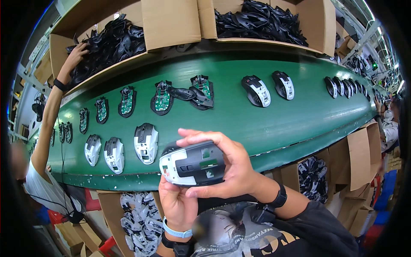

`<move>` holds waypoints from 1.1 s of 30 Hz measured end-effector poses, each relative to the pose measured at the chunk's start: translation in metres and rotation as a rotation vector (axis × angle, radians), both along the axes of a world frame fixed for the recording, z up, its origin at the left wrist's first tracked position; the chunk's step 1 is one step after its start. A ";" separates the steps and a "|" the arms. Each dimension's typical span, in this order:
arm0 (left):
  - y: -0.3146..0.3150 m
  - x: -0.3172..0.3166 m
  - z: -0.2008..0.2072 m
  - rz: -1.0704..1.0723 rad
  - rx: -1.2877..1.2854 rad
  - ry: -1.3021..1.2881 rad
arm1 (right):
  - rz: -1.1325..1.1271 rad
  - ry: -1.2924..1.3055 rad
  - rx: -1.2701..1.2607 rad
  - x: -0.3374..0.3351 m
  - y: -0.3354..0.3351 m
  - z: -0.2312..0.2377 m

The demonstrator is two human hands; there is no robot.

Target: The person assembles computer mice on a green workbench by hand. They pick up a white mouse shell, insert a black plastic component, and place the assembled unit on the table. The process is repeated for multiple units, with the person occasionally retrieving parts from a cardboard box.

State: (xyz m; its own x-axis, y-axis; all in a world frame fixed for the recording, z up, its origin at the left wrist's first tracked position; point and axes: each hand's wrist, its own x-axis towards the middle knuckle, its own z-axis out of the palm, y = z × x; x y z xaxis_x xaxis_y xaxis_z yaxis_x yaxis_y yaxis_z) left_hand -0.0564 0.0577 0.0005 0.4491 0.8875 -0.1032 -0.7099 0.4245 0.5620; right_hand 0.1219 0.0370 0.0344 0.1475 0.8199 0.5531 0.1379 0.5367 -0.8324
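At far left, a co-worker's hand (73,58) is seen reaching into a cardboard box (58,51) filled with black plastic mouse shells, set on the shelf above the green conveyor belt (257,120). On the belt's left part, open mouse bases with green circuit boards (127,102) are laid in a row, and white-and-black assembled mice (146,143) are lined up nearer the front edge. Below the belt, a cardboard box of pale grey shells (141,222) is placed. In the centre, a white-and-black computer mouse (193,164) is held just in front of the belt: it is supported from beneath by the left hand (177,205), closed about its lower edge, and gripped from above by the right hand (231,165), fingers curled over its top. Small green and white rectangular labels are visible on its dark side panel. Further right, two more mice (256,91) are lying on the belt, below a second box of black shells (261,19). At right, an open box of black-and-white parts (312,177) is seen.
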 end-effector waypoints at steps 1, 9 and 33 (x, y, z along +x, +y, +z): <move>-0.001 -0.001 0.001 -0.010 -0.018 -0.023 | -0.018 0.018 -0.051 0.000 -0.003 0.005; 0.012 0.021 0.009 0.022 0.114 0.096 | 0.153 0.436 -0.287 0.015 0.003 -0.010; 0.188 0.116 0.015 -0.006 1.622 1.292 | -0.652 -0.746 -0.393 0.077 -0.038 -0.069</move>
State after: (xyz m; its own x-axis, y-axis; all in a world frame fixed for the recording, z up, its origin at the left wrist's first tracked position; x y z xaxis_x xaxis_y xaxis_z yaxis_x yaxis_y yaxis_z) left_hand 0.0598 0.2458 0.0157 0.7779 0.4770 0.4090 0.3113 -0.8580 0.4086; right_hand 0.1994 -0.0010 -0.0350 0.3559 0.8454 0.3984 0.8482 -0.1132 -0.5175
